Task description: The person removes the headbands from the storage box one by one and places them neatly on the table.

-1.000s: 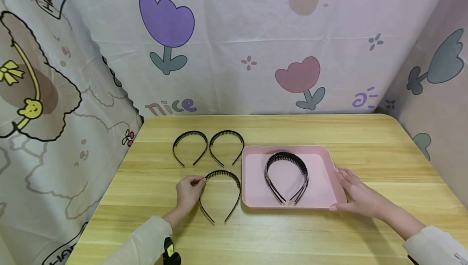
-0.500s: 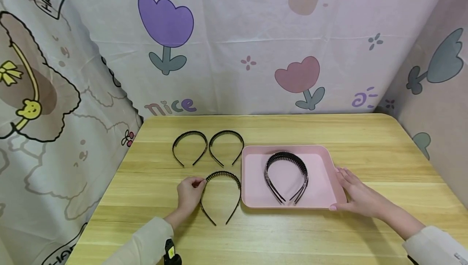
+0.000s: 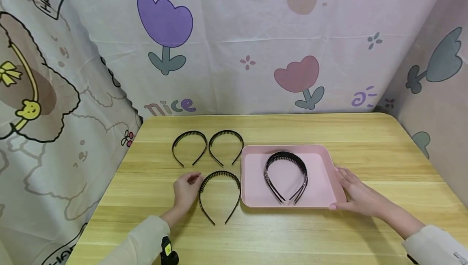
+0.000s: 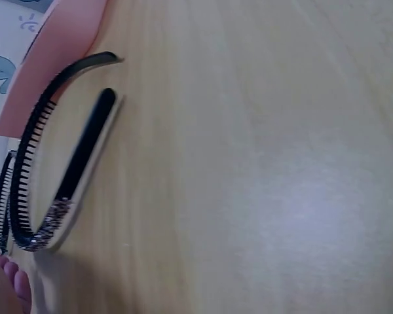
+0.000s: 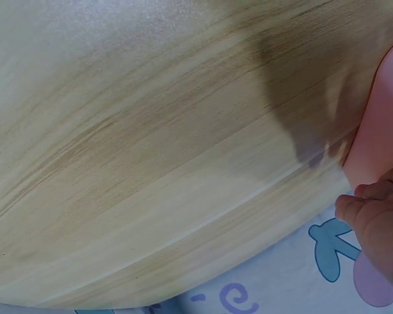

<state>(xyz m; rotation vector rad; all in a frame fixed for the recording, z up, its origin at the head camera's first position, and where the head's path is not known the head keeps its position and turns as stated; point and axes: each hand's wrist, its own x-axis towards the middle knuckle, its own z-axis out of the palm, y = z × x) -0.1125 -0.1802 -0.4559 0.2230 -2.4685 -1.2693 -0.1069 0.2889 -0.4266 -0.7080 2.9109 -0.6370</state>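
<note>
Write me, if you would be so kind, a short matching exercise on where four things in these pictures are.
Things:
1. Pink tray
2. Left hand
3. Purple tulip
4. Right hand

Places:
A. At the tray's right end
B. Printed on the backdrop
C. Under the stacked headbands
D. Beside the front loose headband

Pairs: 1-C, 2-D, 3-B, 4-A

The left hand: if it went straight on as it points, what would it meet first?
The left hand would probably meet the nearest black headband first, at its curved side; whether they already touch is unclear.
</note>
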